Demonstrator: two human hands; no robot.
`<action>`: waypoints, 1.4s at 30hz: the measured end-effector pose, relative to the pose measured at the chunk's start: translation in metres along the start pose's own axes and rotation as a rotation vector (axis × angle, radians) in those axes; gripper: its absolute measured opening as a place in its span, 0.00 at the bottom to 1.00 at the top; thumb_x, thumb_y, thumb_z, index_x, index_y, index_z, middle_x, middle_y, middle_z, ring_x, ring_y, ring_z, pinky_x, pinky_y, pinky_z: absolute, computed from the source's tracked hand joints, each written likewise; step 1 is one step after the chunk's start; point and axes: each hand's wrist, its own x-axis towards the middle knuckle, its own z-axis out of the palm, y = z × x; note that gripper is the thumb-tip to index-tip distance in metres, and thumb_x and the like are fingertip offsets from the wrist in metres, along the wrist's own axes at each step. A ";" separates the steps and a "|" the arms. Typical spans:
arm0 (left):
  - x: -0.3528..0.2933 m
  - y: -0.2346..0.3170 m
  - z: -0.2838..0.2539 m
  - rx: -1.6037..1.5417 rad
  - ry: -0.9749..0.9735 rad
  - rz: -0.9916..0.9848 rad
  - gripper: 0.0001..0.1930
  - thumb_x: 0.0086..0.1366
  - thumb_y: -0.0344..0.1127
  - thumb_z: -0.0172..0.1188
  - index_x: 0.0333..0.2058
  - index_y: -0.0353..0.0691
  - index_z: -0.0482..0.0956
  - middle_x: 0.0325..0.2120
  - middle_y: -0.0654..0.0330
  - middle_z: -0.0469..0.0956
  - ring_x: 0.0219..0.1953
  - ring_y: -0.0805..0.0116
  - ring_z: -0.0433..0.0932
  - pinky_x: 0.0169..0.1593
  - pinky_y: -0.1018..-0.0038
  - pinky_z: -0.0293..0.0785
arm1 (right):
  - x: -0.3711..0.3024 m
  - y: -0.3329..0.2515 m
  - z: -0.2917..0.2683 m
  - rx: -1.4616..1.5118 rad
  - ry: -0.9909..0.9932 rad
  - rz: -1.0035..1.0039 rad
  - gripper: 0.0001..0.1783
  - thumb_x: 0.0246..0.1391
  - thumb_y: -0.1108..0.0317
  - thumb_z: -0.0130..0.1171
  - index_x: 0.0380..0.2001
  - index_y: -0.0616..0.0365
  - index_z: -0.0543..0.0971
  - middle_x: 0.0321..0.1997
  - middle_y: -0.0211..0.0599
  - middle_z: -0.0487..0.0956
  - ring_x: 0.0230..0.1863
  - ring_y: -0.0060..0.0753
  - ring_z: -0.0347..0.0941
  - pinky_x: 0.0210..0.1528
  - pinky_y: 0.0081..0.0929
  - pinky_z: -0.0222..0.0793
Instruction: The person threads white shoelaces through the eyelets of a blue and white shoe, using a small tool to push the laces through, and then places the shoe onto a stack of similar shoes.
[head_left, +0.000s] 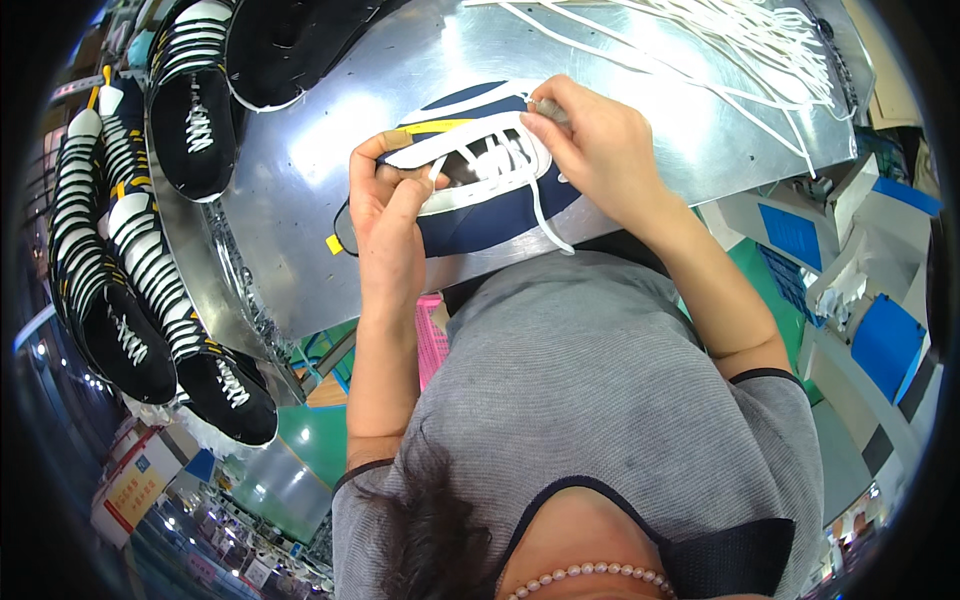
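Observation:
A navy shoe upper (470, 234) with white eyelet panels and a yellow strip lies over the metal table's near edge. A white shoelace (545, 215) crosses its opening at one end, and a loose length hangs down over its near side. My left hand (388, 205) is closed on the upper's left part, with thumb and fingers at the edge of the opening beside the lace. At the laced end on the right, my right hand (595, 145) pinches a small white bit, apparently lace; its fingers partly cover that end of the upper.
Loose white laces (740, 50) are heaped at the table's far right. Black shoe uppers (190, 135) stand at the left, with long nested stacks (85, 230) beyond the table edge. White boxes with blue pieces (790, 235) are on the right.

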 end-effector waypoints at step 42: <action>-0.015 0.039 0.032 0.724 -0.093 0.805 0.15 0.54 0.26 0.71 0.38 0.35 0.74 0.29 0.55 0.80 0.30 0.56 0.81 0.33 0.67 0.74 | -0.024 -0.026 -0.008 0.867 -0.234 0.420 0.11 0.55 0.65 0.68 0.35 0.63 0.82 0.30 0.27 0.81 0.32 0.14 0.72 0.36 0.17 0.68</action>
